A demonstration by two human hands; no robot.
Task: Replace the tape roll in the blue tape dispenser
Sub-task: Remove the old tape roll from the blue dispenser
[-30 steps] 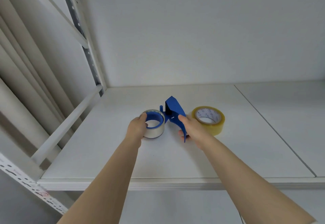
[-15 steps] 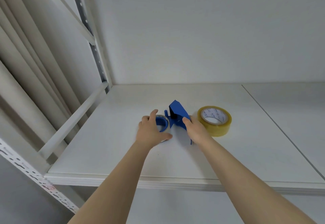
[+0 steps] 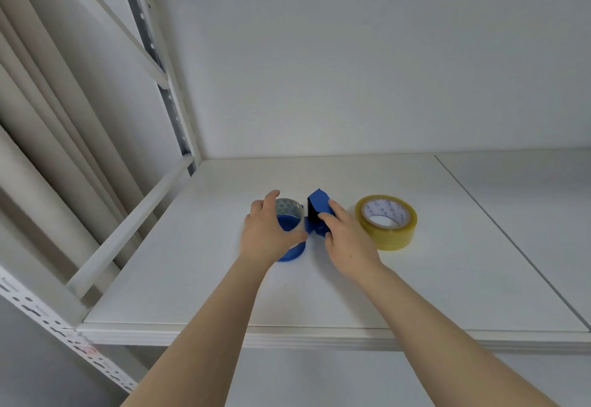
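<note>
The blue tape dispenser (image 3: 315,215) lies on the white shelf board (image 3: 319,294). My right hand (image 3: 347,243) presses down on its handle. My left hand (image 3: 267,234) grips a nearly used-up clear tape roll (image 3: 289,213), raised and tilted above the dispenser's blue round hub (image 3: 292,254), which shows beneath it. A full yellowish tape roll (image 3: 387,223) lies flat on the shelf just right of my right hand.
The shelf's back wall (image 3: 351,71) rises behind the objects. A white side rail (image 3: 134,218) and a perforated upright (image 3: 166,80) bound the shelf on the left. A seam (image 3: 499,234) divides the boards on the right. The front edge (image 3: 319,339) is near me.
My left hand closed around the clear roll and lifted it up off the blue hub, which is now exposed. My right hand stayed on the dispenser.
</note>
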